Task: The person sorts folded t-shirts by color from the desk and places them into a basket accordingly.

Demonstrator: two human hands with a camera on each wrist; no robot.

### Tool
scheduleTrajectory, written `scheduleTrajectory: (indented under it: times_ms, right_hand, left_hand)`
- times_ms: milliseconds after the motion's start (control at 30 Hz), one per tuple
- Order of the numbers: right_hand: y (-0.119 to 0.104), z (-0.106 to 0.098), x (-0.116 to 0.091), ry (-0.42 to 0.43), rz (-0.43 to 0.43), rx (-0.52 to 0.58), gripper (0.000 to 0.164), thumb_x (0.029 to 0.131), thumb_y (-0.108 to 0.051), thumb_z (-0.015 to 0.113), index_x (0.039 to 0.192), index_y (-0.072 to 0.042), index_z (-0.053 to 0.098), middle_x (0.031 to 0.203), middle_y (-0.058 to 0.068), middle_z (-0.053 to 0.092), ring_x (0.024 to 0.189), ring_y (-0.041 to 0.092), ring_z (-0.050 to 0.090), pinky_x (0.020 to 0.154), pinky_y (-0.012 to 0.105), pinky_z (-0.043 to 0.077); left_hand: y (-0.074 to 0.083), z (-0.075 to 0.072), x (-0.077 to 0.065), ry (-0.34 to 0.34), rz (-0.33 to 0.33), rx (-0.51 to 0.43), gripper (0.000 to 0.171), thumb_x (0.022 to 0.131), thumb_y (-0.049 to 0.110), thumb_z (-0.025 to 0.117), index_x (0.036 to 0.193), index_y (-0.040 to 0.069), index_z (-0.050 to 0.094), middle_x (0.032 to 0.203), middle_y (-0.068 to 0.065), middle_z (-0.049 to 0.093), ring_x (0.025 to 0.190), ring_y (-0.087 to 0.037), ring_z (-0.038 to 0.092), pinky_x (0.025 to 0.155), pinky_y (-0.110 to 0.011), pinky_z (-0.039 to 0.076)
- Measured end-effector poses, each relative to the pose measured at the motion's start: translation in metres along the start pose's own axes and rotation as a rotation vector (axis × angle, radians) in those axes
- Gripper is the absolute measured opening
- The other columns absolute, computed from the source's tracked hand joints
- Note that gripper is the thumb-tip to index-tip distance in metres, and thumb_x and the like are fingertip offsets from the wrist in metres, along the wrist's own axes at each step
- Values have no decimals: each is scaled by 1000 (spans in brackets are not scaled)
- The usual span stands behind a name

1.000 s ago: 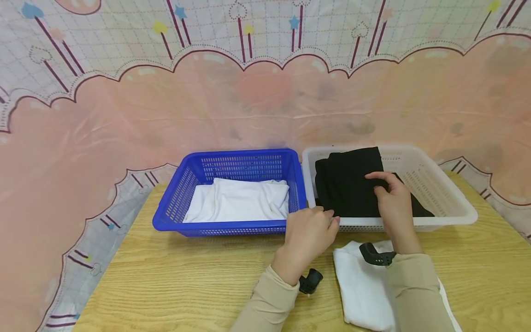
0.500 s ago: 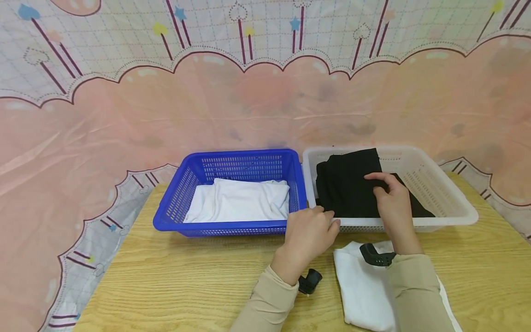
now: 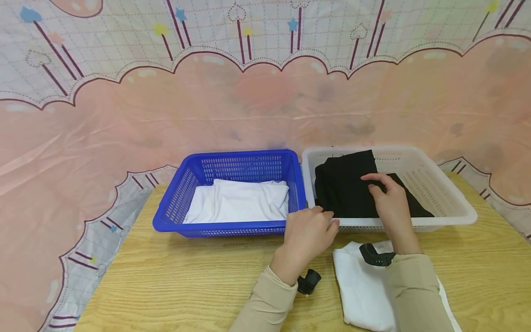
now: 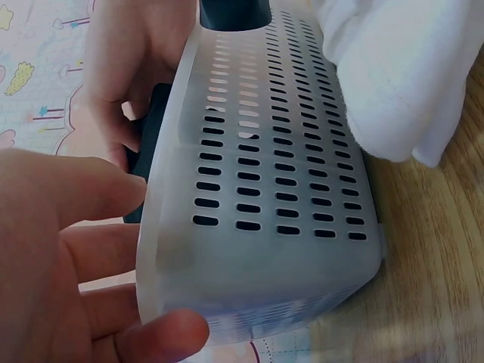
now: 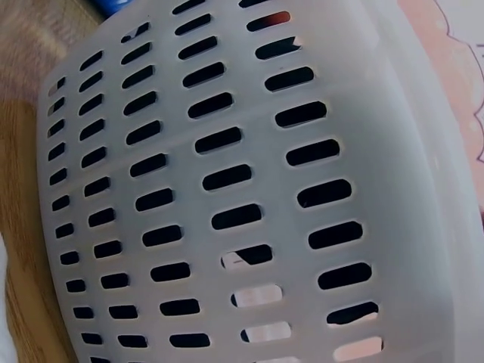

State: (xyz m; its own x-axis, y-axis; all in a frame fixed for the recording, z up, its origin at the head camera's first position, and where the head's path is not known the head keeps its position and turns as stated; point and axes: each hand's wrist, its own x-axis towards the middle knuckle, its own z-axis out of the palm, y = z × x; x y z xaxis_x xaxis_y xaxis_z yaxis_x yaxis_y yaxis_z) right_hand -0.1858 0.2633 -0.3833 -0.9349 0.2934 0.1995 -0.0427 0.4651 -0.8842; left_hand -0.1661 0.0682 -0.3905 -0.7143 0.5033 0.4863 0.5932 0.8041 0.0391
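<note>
Left hand [image 3: 308, 233]: fingers clamped on front left corner of white basket [image 3: 445, 222]. Right hand [image 3: 392, 205]: thumb, forefinger apart, over black cloth [image 3: 346, 186] inside basket.

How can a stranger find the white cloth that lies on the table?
On the wooden table, beside the blue basket, stands a white basket. The white cloth lies in front, partly hidden by the right sleeve. Unlike the white fabric in the blue basket, it lies outside.
</note>
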Motion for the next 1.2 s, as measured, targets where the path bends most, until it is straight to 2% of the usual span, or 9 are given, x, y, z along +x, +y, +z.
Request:
scheduleTrajectory:
  times_ms: [233, 367, 500, 833, 1200]
  right_hand:
    - [-1, -2, 1, 8, -56, -84, 26, 94, -29, 42, 113, -22, 58, 132, 0, 43, 108, 22, 37, 80, 41, 31]
    - [-5, -6, 4, 42, -100, -148, 26, 94, -26, 41, 112, -19, 58, 133, 3, 43, 113, 25, 38, 83, 46, 31]
    - [-8, -6, 5, 46, -132, -174, 25, 94, -22, 41, 110, -16, 59, 131, 6, 44, 116, 26, 37, 87, 50, 30]
    - [-8, 2, 2, 23, -133, -164, 25, 94, -23, 41, 110, -16, 59, 128, 5, 47, 105, 25, 39, 81, 44, 30]
    - [-3, 8, -2, -13, -102, -169, 25, 94, -25, 41, 111, -19, 58, 132, 5, 43, 117, 26, 36, 88, 50, 29]
  left_hand:
    - [0, 2, 4, 20, 22, 3, 23, 87, 35, 52, 91, 24, 72, 71, 7, 60, 53, -8, 52, 38, -19, 29]
    - [2, 2, 11, 35, 44, 20, 25, 88, 36, 49, 93, 25, 71, 73, 8, 61, 56, -7, 53, 39, -20, 31]
    - [3, 2, 13, 39, 50, 37, 25, 88, 37, 49, 93, 26, 71, 75, 9, 61, 57, -7, 53, 39, -21, 32]
    - [-1, 1, 6, -10, 13, 29, 26, 89, 38, 49, 96, 25, 70, 79, 9, 62, 61, -7, 56, 42, -22, 37]
    - [-2, 2, -3, -9, 3, 35, 25, 88, 38, 50, 93, 26, 70, 75, 9, 61, 59, -7, 55, 41, -21, 36]
